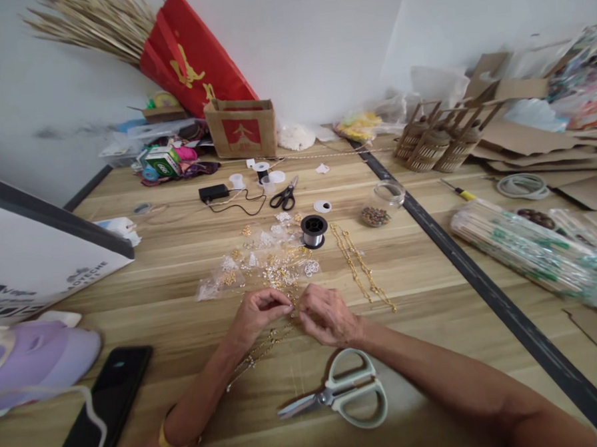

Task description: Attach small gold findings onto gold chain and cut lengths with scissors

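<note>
My left hand is closed in a pinch, thumb against forefinger. My right hand is curled shut close beside it, its fingertips turned inward. Whatever is between the fingers of either hand is too small to make out. A gold beaded chain lies on the table by my left wrist and runs up toward the fingertips. Just beyond the hands spread loose gold and clear beads and small plastic bags. Pale-handled scissors rest below my right hand. A second gold chain lies to the right.
Beyond the beads stand a wire spool, black scissors and a jar of beads. A phone lies near left, below a white box. Bundled sticks and bamboo baskets are at right.
</note>
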`<state>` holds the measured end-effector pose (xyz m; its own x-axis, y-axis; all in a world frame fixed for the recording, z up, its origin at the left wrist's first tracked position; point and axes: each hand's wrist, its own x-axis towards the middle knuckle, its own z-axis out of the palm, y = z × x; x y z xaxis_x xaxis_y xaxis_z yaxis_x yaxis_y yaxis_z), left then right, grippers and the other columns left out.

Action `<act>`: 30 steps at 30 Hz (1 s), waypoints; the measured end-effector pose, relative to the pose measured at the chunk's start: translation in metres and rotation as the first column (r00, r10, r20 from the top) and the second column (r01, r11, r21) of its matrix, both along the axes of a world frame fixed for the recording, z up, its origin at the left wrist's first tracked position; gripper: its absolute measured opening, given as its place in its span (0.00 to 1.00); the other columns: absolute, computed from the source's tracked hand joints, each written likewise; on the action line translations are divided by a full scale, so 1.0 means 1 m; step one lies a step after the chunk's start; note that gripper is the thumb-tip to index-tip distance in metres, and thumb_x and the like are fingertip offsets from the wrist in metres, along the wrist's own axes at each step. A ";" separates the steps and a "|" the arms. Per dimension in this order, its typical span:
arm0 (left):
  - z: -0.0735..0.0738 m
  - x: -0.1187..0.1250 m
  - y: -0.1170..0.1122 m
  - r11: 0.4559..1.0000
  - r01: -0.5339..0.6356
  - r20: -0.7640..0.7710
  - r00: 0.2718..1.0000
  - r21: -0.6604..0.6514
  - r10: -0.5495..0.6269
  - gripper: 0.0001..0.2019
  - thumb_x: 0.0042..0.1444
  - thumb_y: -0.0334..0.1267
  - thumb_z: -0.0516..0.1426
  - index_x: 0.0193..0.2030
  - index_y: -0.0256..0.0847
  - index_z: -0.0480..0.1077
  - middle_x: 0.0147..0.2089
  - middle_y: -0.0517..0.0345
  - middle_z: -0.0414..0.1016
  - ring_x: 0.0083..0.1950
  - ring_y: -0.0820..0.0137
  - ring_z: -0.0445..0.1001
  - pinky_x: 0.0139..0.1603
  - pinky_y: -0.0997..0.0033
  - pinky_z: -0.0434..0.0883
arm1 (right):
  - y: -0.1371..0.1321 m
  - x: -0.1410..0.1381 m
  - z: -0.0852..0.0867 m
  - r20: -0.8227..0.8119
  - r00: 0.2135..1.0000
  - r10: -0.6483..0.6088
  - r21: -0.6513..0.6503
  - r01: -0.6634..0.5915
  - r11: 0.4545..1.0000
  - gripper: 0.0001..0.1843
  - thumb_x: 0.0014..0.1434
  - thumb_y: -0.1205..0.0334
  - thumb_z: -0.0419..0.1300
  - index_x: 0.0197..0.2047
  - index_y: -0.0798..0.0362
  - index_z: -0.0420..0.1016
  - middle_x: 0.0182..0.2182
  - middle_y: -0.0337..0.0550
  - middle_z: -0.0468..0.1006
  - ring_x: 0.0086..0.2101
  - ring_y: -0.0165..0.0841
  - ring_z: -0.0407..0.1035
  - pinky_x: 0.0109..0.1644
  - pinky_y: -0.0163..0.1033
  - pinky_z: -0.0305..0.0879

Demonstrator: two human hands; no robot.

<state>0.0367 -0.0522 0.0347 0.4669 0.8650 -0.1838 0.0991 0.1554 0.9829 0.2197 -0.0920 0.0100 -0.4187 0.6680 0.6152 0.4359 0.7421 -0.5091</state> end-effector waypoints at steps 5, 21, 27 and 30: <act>0.000 0.000 0.000 1.000 0.003 0.013 1.000 -0.001 -0.003 0.06 0.40 0.34 0.65 0.24 0.35 0.73 0.24 0.59 0.75 0.28 0.72 0.70 0.33 0.74 0.67 | 0.000 0.000 0.000 0.003 1.000 -0.007 0.003 0.007 1.000 0.03 0.57 0.69 0.51 0.34 0.52 0.61 0.27 0.42 0.70 0.29 0.32 0.62 0.31 0.37 0.60; -0.001 0.000 -0.001 1.000 0.008 0.007 1.000 -0.003 -0.008 0.04 0.40 0.32 0.64 0.25 0.35 0.74 0.25 0.59 0.74 0.28 0.73 0.70 0.33 0.76 0.66 | 0.000 -0.001 -0.001 0.020 1.000 -0.008 0.032 0.007 0.999 0.03 0.57 0.69 0.51 0.35 0.52 0.62 0.27 0.41 0.69 0.29 0.32 0.62 0.31 0.36 0.60; 0.000 0.000 -0.002 1.000 0.007 0.015 1.000 -0.002 -0.007 0.04 0.40 0.32 0.64 0.24 0.35 0.74 0.25 0.59 0.75 0.28 0.72 0.70 0.33 0.75 0.67 | 0.000 -0.002 0.001 0.024 1.000 -0.018 0.038 0.017 0.999 0.03 0.57 0.69 0.52 0.35 0.53 0.62 0.27 0.42 0.70 0.29 0.32 0.62 0.30 0.36 0.59; -0.001 0.001 -0.002 1.000 0.009 0.021 1.000 -0.008 -0.009 0.04 0.40 0.31 0.64 0.24 0.35 0.74 0.24 0.59 0.75 0.28 0.73 0.70 0.33 0.75 0.67 | 0.000 -0.002 0.001 0.026 0.999 -0.022 0.039 0.021 0.999 0.02 0.58 0.69 0.51 0.34 0.53 0.62 0.27 0.42 0.70 0.29 0.32 0.63 0.30 0.36 0.60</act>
<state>0.0373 -0.0542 0.0341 0.4785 0.8593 -0.1810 0.0795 0.1629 0.9834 0.2179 -0.0915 0.0107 -0.4209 0.6527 0.6299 0.4647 0.7515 -0.4682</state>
